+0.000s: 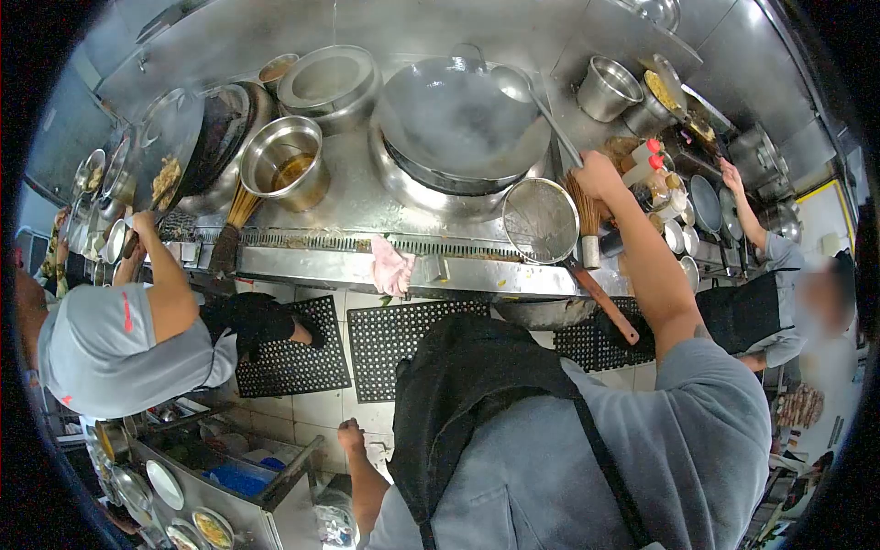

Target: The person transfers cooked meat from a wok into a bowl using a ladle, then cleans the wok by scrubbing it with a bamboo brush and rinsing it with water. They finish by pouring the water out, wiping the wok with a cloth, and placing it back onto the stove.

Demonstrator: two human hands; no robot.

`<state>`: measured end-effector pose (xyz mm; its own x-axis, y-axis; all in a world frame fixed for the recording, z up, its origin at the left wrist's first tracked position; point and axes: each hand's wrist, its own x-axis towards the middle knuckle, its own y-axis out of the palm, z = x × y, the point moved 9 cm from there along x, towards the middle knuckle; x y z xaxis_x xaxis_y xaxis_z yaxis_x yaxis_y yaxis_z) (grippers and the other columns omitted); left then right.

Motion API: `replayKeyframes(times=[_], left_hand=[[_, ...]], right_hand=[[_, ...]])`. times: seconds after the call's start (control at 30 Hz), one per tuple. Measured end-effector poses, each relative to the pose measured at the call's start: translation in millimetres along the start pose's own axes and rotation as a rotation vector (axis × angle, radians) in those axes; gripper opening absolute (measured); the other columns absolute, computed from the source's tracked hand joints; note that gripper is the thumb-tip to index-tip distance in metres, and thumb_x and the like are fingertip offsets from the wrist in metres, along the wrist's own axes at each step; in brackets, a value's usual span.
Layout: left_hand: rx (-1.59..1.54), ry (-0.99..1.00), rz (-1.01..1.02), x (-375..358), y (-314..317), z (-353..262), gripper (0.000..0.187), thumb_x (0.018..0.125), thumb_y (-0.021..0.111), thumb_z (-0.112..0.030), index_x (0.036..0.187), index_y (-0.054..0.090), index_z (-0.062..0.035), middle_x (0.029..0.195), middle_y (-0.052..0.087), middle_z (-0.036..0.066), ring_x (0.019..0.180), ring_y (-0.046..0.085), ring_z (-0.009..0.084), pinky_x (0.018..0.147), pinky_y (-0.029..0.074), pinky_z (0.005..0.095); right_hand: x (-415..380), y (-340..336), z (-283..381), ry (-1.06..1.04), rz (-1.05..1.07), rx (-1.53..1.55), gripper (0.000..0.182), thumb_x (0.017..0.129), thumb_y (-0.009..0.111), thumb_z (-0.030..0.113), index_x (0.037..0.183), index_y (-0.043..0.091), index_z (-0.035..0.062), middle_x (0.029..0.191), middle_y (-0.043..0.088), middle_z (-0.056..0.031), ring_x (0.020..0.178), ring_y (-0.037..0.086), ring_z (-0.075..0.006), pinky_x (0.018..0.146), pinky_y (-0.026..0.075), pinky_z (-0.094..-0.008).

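My right hand is closed around the end of a long-handled metal ladle. The ladle's bowl rests at the right rim of a large steaming wok seated on the burner. Just below that hand, a round mesh strainer with a wooden handle lies over the counter's front edge. A bamboo wok brush is beside the strainer. My left hand hangs low at my side with curled fingers, and nothing shows in it. A pink cloth drapes over the counter edge.
A steel pot of brown liquid and a lidded pot stand left of the wok. One co-worker works at the left wok; another person reaches toward pans at right. Black rubber mats lie on the floor.
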<state>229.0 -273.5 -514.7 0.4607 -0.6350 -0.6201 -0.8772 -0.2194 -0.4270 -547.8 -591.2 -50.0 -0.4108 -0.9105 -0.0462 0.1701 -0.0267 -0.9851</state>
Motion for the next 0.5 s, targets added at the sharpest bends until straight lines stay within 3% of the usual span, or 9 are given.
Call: replayKeyframes(times=[0.03,0.2,0.27,0.33,0.37,0.47,0.5], left_hand=[[-0.022,-0.011,-0.03,0.2,-2.1,0.9,0.029,0.086,0.06,-0.02,0.096,0.063,0.0072,0.071,0.063,0.011,0.058,0.06,0.0193,0.054,0.052,0.0342],[0.136,-0.154,0.16,23.4,6.5,48.0,0.032,0.084,0.061,-0.024,0.097,0.066,0.0057,0.072,0.067,0.013,0.062,0.065,0.0225,0.056,0.052,0.0356],[0.324,-0.047,0.231,29.1,12.1,48.0,0.036,0.083,0.06,-0.028,0.096,0.067,0.0049,0.073,0.068,0.015,0.063,0.067,0.0247,0.059,0.053,0.0371],[0.627,0.234,0.243,20.8,21.7,28.9,0.041,0.082,0.059,-0.034,0.095,0.067,0.004,0.073,0.069,0.016,0.063,0.068,0.027,0.062,0.053,0.0389],[0.775,0.374,0.247,15.4,27.7,20.2,0.043,0.082,0.059,-0.036,0.094,0.067,0.0036,0.074,0.069,0.017,0.062,0.069,0.0282,0.064,0.053,0.0398],[0.325,0.005,0.148,31.4,19.3,39.1,0.039,0.083,0.059,-0.033,0.095,0.067,0.0034,0.072,0.069,0.017,0.062,0.068,0.0269,0.062,0.053,0.0391],[0.322,0.014,0.137,28.7,20.0,27.6,0.039,0.083,0.059,-0.032,0.096,0.067,0.0034,0.072,0.069,0.017,0.061,0.068,0.0264,0.061,0.053,0.0389]], right_hand=[[-1.1,-0.9,-3.2,-0.06,-0.048,-0.014,0.036,0.08,0.062,0.024,0.102,0.064,-0.0042,0.095,0.064,-0.0305,0.094,0.063,-0.044,0.086,0.049,-0.0477],[-18.3,5.1,-7.0,-0.062,-0.08,0.067,0.037,0.079,0.064,0.023,0.105,0.064,-0.0031,0.095,0.064,-0.0302,0.094,0.062,-0.0441,0.086,0.048,-0.0477],[-14.7,14.2,-7.3,-0.062,-0.084,0.107,0.037,0.079,0.064,0.023,0.106,0.064,-0.0028,0.095,0.064,-0.03,0.095,0.062,-0.0443,0.086,0.048,-0.048],[-1.1,34.5,-10.1,-0.04,-0.084,0.153,0.036,0.079,0.064,0.022,0.106,0.065,-0.0026,0.096,0.064,-0.03,0.098,0.061,-0.0448,0.087,0.047,-0.0484],[9.7,49.1,-15.6,-0.144,-0.179,0.169,0.032,0.081,0.064,0.021,0.103,0.064,-0.003,0.086,0.066,-0.0263,0.082,0.067,-0.0384,0.074,0.052,-0.0462],[11.8,87.6,-16.5,-0.083,0.061,0.305,0.026,0.084,0.063,0.019,0.097,0.062,-0.0038,0.073,0.064,-0.0176,0.061,0.065,-0.0252,0.056,0.051,-0.0391],[-13.4,82.8,0.6,0.044,0.25,0.594,0.021,0.087,0.061,0.016,0.096,0.059,-0.0031,0.067,0.057,-0.0069,0.047,0.054,-0.0133,0.044,0.044,-0.0304]])
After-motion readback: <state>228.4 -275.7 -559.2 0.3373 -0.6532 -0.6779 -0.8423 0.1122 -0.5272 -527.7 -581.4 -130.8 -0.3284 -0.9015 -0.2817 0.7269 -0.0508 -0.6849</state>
